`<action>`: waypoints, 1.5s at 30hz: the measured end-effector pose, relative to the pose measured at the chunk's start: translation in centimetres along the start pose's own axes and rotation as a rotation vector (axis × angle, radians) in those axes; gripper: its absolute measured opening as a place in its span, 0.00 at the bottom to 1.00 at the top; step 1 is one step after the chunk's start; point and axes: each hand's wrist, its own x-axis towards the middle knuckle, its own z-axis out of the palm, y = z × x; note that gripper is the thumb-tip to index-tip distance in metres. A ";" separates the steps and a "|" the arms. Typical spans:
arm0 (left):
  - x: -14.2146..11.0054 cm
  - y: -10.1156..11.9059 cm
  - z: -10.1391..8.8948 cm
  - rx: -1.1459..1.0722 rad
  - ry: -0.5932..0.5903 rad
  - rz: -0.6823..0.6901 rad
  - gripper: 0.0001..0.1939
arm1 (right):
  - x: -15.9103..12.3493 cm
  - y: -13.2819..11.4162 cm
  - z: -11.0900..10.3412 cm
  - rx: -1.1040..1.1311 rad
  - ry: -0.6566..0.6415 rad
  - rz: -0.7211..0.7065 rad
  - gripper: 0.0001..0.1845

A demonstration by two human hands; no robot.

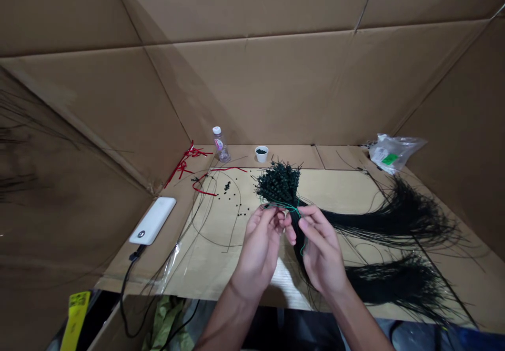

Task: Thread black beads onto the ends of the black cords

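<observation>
A thick bundle of thin black wires [278,182], with small dark beads or knobs clustered at its head, lies across the middle of the table. Around its neck runs a thin green cord [292,209]. My left hand [265,235] is at the left of the neck, fingers pinched on the cord. On the right side, my right hand [321,243] has thumb and forefinger closed on the cord close to the neck. A green end hangs below it. The bundle's lower part passes behind my right hand and forearm.
Loose beads [226,186] and looped wires lie left of the bundle. Behind stand a white cup [261,154] and a small bottle [221,144]. A white power bank [153,220] with a cable is at left. A plastic bag [394,152] lies at back right. Cardboard walls surround the table.
</observation>
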 end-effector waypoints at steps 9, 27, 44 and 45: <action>-0.4 1.2 -0.2 0.055 0.052 0.131 0.22 | -0.1 0.5 -0.1 -0.010 -0.106 0.005 0.11; -0.2 1.8 -4.1 0.290 0.128 0.151 0.23 | 0.5 1.3 -1.1 -0.373 -0.155 -0.080 0.13; 0.7 -0.8 -6.1 0.183 0.262 0.147 0.22 | 1.6 4.9 -0.7 -0.368 -0.096 0.000 0.17; 0.6 -1.0 -6.2 0.191 0.260 0.166 0.21 | 1.7 4.9 -0.7 -0.367 -0.089 0.003 0.18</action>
